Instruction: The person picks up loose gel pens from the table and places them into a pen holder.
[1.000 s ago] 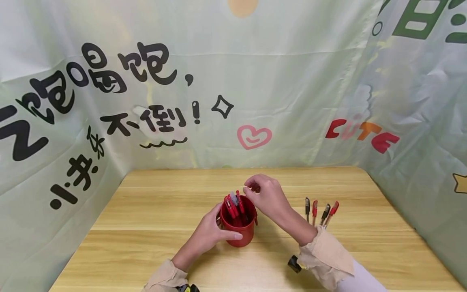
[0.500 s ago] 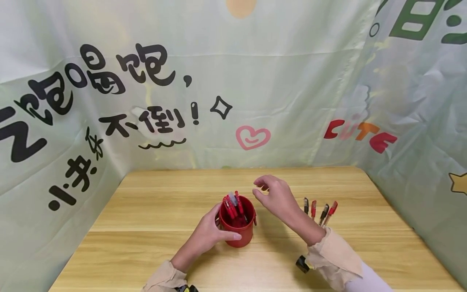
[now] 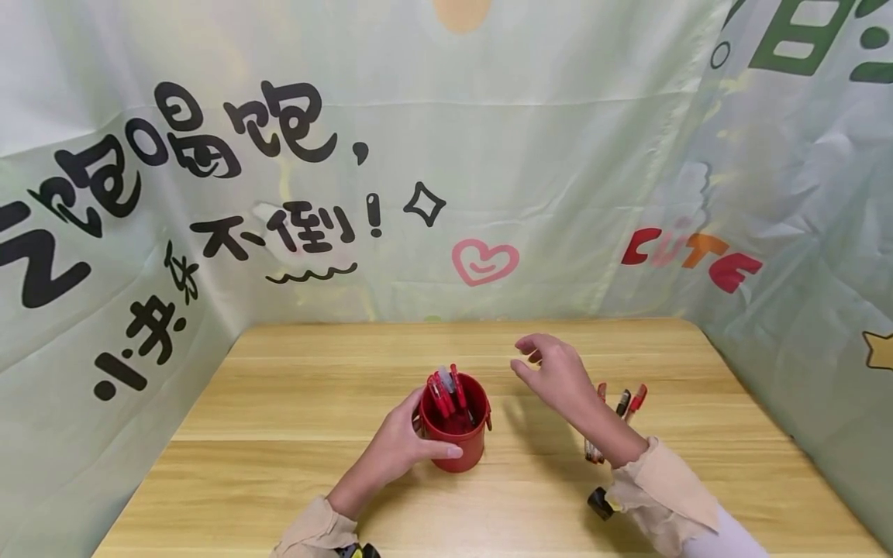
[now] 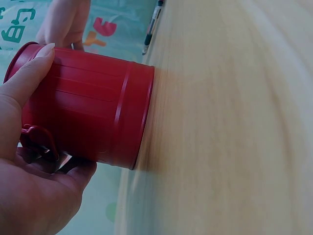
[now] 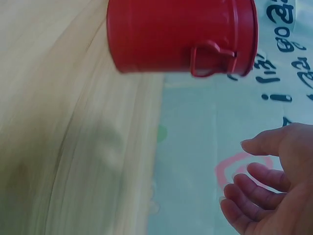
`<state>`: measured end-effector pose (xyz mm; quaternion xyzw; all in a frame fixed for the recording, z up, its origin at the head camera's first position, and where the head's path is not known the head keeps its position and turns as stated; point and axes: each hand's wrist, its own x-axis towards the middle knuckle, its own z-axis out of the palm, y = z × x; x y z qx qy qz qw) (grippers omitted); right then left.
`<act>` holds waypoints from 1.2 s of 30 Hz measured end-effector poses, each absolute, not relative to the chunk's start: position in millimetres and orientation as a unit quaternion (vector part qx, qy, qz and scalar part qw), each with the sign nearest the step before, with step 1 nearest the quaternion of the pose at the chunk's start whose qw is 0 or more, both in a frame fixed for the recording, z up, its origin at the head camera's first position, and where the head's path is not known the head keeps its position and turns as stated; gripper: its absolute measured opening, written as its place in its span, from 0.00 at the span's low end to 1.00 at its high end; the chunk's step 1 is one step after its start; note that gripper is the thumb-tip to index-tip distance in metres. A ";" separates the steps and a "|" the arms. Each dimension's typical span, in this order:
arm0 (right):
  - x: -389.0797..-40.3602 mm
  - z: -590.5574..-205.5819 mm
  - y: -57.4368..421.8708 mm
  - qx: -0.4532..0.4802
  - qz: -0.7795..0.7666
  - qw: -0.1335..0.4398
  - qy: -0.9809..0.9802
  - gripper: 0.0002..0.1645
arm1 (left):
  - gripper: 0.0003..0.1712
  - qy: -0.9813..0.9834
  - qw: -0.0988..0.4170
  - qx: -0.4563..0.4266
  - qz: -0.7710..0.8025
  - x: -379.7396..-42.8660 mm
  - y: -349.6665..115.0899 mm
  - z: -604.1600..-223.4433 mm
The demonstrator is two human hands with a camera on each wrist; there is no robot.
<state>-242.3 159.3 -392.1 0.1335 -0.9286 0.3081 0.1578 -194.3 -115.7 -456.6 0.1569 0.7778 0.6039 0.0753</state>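
Observation:
A red metal bucket stands upright on the table, with several red-capped pens leaning inside toward its left. My left hand grips its left side, thumb across the front; the left wrist view shows the thumb near the rim and fingers by the side handle. My right hand hovers to the right of the bucket, holding nothing, its fingers loosely bent. In the right wrist view its fingers are apart from the bucket. Several pens with red and black caps lie beyond the right forearm, partly hidden by it.
The wooden table is bounded by printed fabric at the back and both sides. A black wrist device sits under the right sleeve, and another by the left cuff.
My right hand has moved right, away from the bucket and toward the loose pens, its forearm now covering part of them. My left hand and the bucket have stayed put.

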 end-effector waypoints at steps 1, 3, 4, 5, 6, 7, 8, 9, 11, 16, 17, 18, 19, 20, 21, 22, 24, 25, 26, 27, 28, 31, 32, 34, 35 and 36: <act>-242.8 -392.5 163.4 0.130 0.309 0.155 -0.929 0.17 | 0.56 0.778 0.074 0.157 0.604 -194.4 -115.7 -456.6; -243.7 -393.1 171.9 0.120 0.310 0.150 -0.931 0.17 | 0.55 0.776 0.073 0.158 0.606 -194.7 -115.6 -456.7; -244.5 -393.7 176.5 0.115 0.310 0.147 -0.932 0.17 | 0.55 0.776 0.073 0.157 0.606 -194.7 -115.5 -456.6; -245.0 -394.2 181.1 0.109 0.311 0.142 -0.933 0.18 | 0.55 0.777 0.072 0.157 0.606 -194.7 -115.6 -456.5; -245.4 -394.5 185.7 0.104 0.312 0.136 -0.935 0.18 | 0.55 0.778 0.072 0.157 0.605 -194.8 -115.6 -456.6; -245.8 -395.0 190.3 0.098 0.311 0.131 -0.936 0.18 | 0.55 0.778 0.073 0.154 0.605 -194.8 -115.6 -456.4; -246.5 -396.0 194.8 0.094 0.310 0.127 -0.938 0.19 | 0.55 0.777 0.074 0.154 0.606 -194.7 -115.8 -456.3; -247.2 -397.3 199.4 0.090 0.310 0.122 -0.939 0.20 | 0.55 0.777 0.073 0.153 0.606 -194.6 -116.1 -456.4; -248.6 -399.9 208.2 0.083 0.310 0.116 -0.940 0.21 | 0.55 0.778 0.074 0.152 0.605 -194.4 -116.6 -456.3; -252.2 -406.8 224.1 0.069 0.306 0.102 -0.944 0.24 | 0.55 0.777 0.075 0.148 0.607 -194.0 -117.2 -456.1; -253.0 -407.9 226.2 0.066 0.303 0.098 -0.945 0.24 | 0.55 0.777 0.075 0.149 0.607 -193.8 -117.2 -456.2; -253.6 -408.8 228.0 0.063 0.302 0.094 -0.947 0.25 | 0.55 0.777 0.076 0.148 0.608 -193.7 -117.2 -456.2; -254.2 -409.7 229.6 0.059 0.300 0.088 -0.948 0.25 | 0.55 0.777 0.076 0.148 0.608 -193.6 -117.1 -456.3; -254.9 -410.6 231.2 0.054 0.298 0.082 -0.950 0.26 | 0.55 0.776 0.075 0.148 0.608 -193.5 -117.2 -456.4; -255.8 -411.7 232.9 0.050 0.295 0.074 -0.951 0.26 | 0.55 0.777 0.076 0.147 0.608 -193.6 -117.0 -456.5; -256.7 -412.4 234.7 0.046 0.292 0.066 -0.953 0.27 | 0.55 0.777 0.076 0.148 0.607 -193.6 -116.9 -456.7; -258.4 -413.5 238.2 0.036 0.285 0.047 -0.957 0.28 | 0.55 0.776 0.076 0.149 0.608 -193.5 -116.7 -456.4; -259.4 -414.3 239.9 0.031 0.281 0.037 -0.959 0.29 | 0.55 0.776 0.075 0.151 0.608 -193.5 -116.7 -456.6; -260.1 -415.0 241.5 0.027 0.278 0.028 -0.960 0.30 | 0.55 0.775 0.075 0.151 0.609 -193.7 -116.5 -456.7; -261.1 -415.7 243.3 0.023 0.273 0.019 -0.961 0.30 | 0.55 0.775 0.075 0.151 0.609 -193.8 -116.2 -456.7; -261.9 -416.0 244.8 0.021 0.269 0.012 -0.963 0.31 | 0.55 0.775 0.075 0.153 0.609 -193.7 -116.3 -456.8; -263.7 -417.4 247.6 0.016 0.257 -0.004 -0.966 0.31 | 0.54 0.773 0.076 0.152 0.612 -194.2 -116.1 -458.0; -264.5 -417.7 248.5 0.017 0.254 -0.008 -0.967 0.31 | 0.54 0.772 0.078 0.152 0.613 -194.4 -116.0 -458.1; -265.8 -418.1 249.4 0.016 0.251 -0.016 -0.968 0.32 | 0.54 0.771 0.079 0.153 0.613 -194.5 -116.2 -458.3; -266.2 -418.5 249.4 0.015 0.251 -0.020 -0.968 0.32 | 0.54 0.770 0.080 0.152 0.614 -194.6 -116.2 -458.3; -266.9 -418.8 249.7 0.014 0.251 -0.024 -0.968 0.32 | 0.54 0.770 0.080 0.153 0.615 -194.7 -116.3 -458.3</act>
